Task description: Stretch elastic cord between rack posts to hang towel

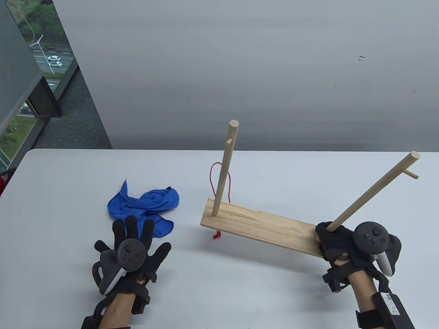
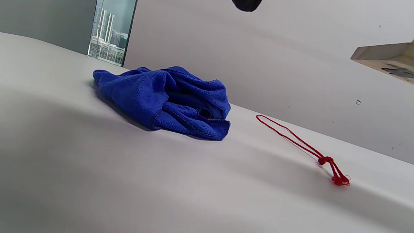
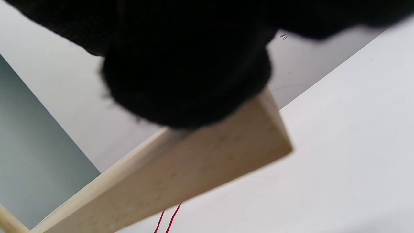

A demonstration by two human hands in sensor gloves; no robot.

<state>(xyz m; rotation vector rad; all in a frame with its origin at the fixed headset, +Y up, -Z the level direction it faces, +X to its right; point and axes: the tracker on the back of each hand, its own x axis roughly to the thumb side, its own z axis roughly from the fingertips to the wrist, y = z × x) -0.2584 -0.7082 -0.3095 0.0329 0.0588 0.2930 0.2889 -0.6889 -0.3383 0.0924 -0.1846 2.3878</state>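
A wooden rack has a flat base point(image 1: 260, 222), a left post point(image 1: 224, 168) and a right post point(image 1: 374, 192), each with a small peg near the top. My right hand point(image 1: 329, 236) grips the base's right end at the foot of the right post; its fingers point(image 3: 187, 64) wrap the board point(image 3: 194, 168), which is off the table. A red elastic cord point(image 1: 216, 235) lies loose on the table under the rack's left end, knot toward me point(image 2: 326, 160). A crumpled blue towel point(image 1: 144, 205) lies left of the rack. My left hand point(image 1: 137, 233) is spread open, empty, just short of the towel.
The white table point(image 1: 219, 291) ends at a grey wall behind the rack. A window is at the far left. In the left wrist view the towel point(image 2: 168, 100) lies left of the cord and the base's corner point(image 2: 388, 58) hangs above the table.
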